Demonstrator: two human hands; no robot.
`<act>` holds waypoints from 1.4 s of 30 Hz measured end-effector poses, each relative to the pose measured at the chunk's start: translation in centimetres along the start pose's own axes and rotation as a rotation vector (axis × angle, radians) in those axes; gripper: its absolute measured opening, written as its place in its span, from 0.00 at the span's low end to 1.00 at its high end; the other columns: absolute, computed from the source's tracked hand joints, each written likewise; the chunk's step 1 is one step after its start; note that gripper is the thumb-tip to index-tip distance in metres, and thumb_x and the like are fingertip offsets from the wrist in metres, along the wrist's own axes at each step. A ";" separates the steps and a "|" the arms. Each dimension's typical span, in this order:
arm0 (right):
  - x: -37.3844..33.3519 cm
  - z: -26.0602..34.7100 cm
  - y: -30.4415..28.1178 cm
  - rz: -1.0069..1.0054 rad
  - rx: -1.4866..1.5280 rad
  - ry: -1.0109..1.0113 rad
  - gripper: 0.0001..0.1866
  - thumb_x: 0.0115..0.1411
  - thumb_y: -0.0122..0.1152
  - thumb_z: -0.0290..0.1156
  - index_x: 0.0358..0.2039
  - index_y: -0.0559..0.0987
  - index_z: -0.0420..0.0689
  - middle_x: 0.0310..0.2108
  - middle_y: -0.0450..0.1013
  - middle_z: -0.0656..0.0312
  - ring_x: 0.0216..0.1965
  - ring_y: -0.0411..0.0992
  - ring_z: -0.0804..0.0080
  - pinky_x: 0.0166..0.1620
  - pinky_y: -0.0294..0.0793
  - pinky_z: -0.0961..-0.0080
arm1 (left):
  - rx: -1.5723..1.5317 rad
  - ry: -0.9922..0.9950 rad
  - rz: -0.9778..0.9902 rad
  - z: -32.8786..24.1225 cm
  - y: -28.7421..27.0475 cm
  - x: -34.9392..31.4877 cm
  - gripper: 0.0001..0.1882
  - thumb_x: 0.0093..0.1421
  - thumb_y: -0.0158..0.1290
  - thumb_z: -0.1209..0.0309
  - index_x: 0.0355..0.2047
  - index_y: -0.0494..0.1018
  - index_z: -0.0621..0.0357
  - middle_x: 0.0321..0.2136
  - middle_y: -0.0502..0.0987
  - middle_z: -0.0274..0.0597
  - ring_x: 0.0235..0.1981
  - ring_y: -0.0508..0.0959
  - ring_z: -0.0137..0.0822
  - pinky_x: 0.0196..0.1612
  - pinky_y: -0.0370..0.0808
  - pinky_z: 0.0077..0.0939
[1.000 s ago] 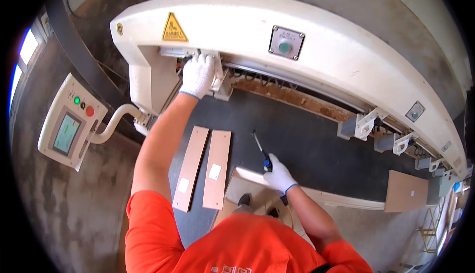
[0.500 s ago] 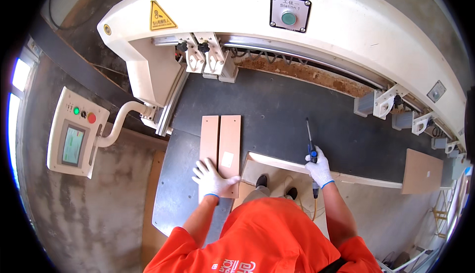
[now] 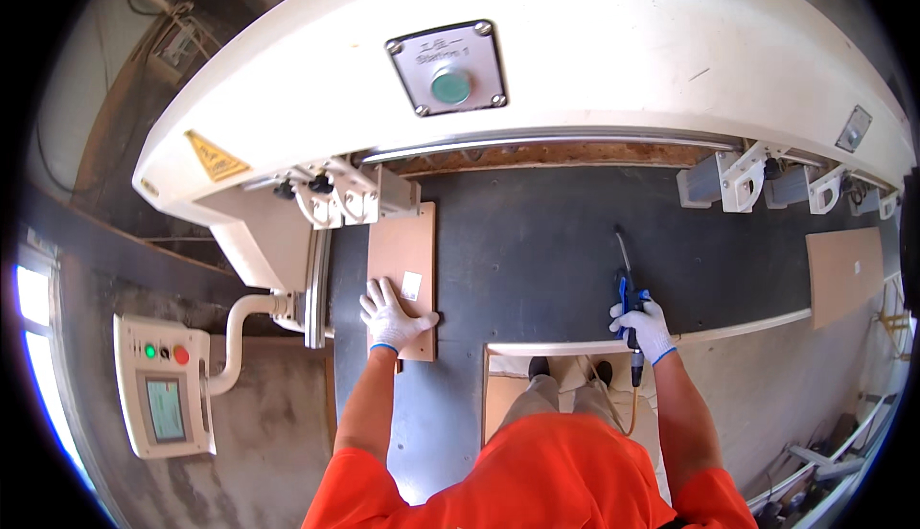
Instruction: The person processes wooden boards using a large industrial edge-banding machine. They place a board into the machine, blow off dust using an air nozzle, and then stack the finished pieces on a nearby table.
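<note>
My left hand [image 3: 395,323], in a white glove, lies on a light wood-coloured board [image 3: 404,241] at the left of the dark table. Its fingers are spread, with fingertips by the board's left edge and the thumb at the right edge. The board bears a small white label. A sliver of another board [image 3: 400,366] shows at its near end; most of that one is hidden. My gloved right hand [image 3: 645,328] is closed round a blue and black air blow gun [image 3: 628,297]. Its thin nozzle points away over the table, and a hose hangs below.
A white machine beam [image 3: 594,59] with a green button [image 3: 450,85] spans the table [image 3: 537,251]. Clamp blocks [image 3: 335,194] hang at left, more blocks [image 3: 738,179] at right. A control panel [image 3: 165,385] stands left. Another board [image 3: 845,275] overhangs the right end. The table has a front cutout.
Two boards lay side by side; now the labelled one covers most of the other. My left hand and the boards have moved forward, toward the left clamp blocks. The blow gun stays in my right hand.
</note>
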State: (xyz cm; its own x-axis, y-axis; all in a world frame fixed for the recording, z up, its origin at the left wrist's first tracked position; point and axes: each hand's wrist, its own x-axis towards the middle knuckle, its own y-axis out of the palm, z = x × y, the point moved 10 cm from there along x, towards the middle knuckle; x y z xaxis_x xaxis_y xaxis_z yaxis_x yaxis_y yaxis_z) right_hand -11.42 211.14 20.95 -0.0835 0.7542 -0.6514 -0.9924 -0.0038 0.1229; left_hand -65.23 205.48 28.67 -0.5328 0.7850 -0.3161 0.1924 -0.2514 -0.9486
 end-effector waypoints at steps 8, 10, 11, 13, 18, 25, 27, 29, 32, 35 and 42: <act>-0.9 -0.2 0.3 0.041 0.097 -0.031 0.18 0.53 0.57 0.16 0.46 0.76 0.35 0.38 0.81 0.53 0.37 0.84 0.60 0.37 0.84 0.65 | 0.032 0.035 -0.037 -2.5 -2.1 7.8 0.75 0.38 0.69 0.37 0.76 0.43 0.64 0.77 0.42 0.63 0.75 0.47 0.67 0.74 0.50 0.58; -1.1 0.0 0.5 0.033 0.120 -0.037 0.18 0.53 0.56 0.16 0.46 0.76 0.36 0.38 0.80 0.53 0.37 0.84 0.60 0.39 0.85 0.64 | 0.043 0.028 -0.048 -2.5 -1.9 7.9 0.75 0.38 0.69 0.37 0.77 0.44 0.64 0.77 0.42 0.63 0.75 0.47 0.66 0.74 0.49 0.59; -1.1 -0.1 0.5 0.031 0.131 -0.038 0.18 0.53 0.56 0.15 0.47 0.76 0.36 0.38 0.80 0.53 0.37 0.84 0.60 0.40 0.85 0.64 | 0.039 0.037 -0.046 -2.6 -1.7 8.1 0.75 0.39 0.68 0.36 0.77 0.44 0.64 0.77 0.42 0.64 0.75 0.47 0.66 0.74 0.48 0.59; -1.0 0.0 0.4 0.020 0.155 -0.066 0.18 0.53 0.56 0.15 0.46 0.76 0.36 0.38 0.80 0.53 0.37 0.83 0.60 0.41 0.86 0.63 | 0.023 0.053 -0.053 -2.8 -1.8 8.2 0.76 0.39 0.68 0.33 0.77 0.44 0.65 0.77 0.43 0.65 0.75 0.47 0.67 0.74 0.47 0.59; -1.0 0.5 0.4 0.014 0.118 -0.091 0.15 0.55 0.57 0.16 0.44 0.78 0.36 0.38 0.80 0.54 0.36 0.84 0.60 0.41 0.86 0.64 | 0.029 0.040 -0.075 -2.8 -1.8 8.4 0.76 0.38 0.67 0.32 0.76 0.45 0.65 0.76 0.45 0.66 0.75 0.48 0.66 0.73 0.50 0.61; -0.3 -0.1 0.3 -0.013 0.119 -0.046 0.09 0.62 0.62 0.21 0.43 0.78 0.36 0.35 0.80 0.55 0.34 0.83 0.63 0.40 0.85 0.66 | 0.005 0.032 -0.066 -2.8 -1.9 8.3 0.75 0.39 0.67 0.32 0.77 0.45 0.65 0.77 0.43 0.62 0.75 0.47 0.68 0.73 0.50 0.62; -0.3 0.2 1.6 0.021 0.162 -0.046 0.08 0.64 0.62 0.23 0.44 0.78 0.36 0.34 0.80 0.56 0.32 0.81 0.67 0.40 0.84 0.67 | -0.007 0.024 -0.048 -2.7 -2.3 8.1 0.76 0.39 0.67 0.32 0.77 0.44 0.64 0.77 0.42 0.62 0.76 0.45 0.68 0.73 0.49 0.62; -2.2 3.0 5.4 0.052 0.203 -0.132 0.09 0.65 0.62 0.23 0.45 0.77 0.36 0.33 0.79 0.58 0.32 0.79 0.69 0.40 0.83 0.69 | -0.032 0.012 -0.037 -2.7 -2.6 7.5 0.75 0.40 0.67 0.32 0.77 0.44 0.65 0.78 0.42 0.62 0.76 0.45 0.68 0.73 0.49 0.62; -7.1 8.5 12.0 0.131 0.069 -0.280 0.20 0.67 0.64 0.24 0.57 0.74 0.33 0.36 0.78 0.60 0.35 0.78 0.75 0.44 0.80 0.75 | -0.050 0.012 -0.058 -2.3 -2.9 7.0 0.74 0.40 0.67 0.33 0.76 0.46 0.65 0.77 0.44 0.63 0.76 0.45 0.68 0.73 0.49 0.62; -13.3 15.5 16.3 0.108 -0.128 -0.480 0.27 0.68 0.63 0.26 0.65 0.70 0.33 0.38 0.78 0.64 0.37 0.76 0.79 0.45 0.78 0.78 | -0.095 0.007 -0.060 -2.1 -3.5 6.6 0.73 0.39 0.68 0.34 0.76 0.47 0.65 0.77 0.46 0.63 0.76 0.45 0.68 0.73 0.48 0.62; -23.1 25.4 19.0 -0.147 -0.606 -0.967 0.25 0.68 0.64 0.32 0.63 0.75 0.40 0.36 0.79 0.58 0.34 0.79 0.70 0.42 0.78 0.75 | -0.173 0.012 -0.079 -1.4 -2.6 7.2 0.78 0.40 0.68 0.31 0.77 0.42 0.68 0.78 0.41 0.64 0.78 0.40 0.67 0.75 0.43 0.66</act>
State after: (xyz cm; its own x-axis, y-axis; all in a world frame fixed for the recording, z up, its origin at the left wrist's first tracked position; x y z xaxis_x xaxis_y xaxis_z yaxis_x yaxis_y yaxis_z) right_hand -26.05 210.32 57.38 -0.1194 0.9609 0.2498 -0.8893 0.0083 -0.4573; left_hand -68.42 212.63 28.88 -0.5419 0.8055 -0.2398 0.2902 -0.0885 -0.9529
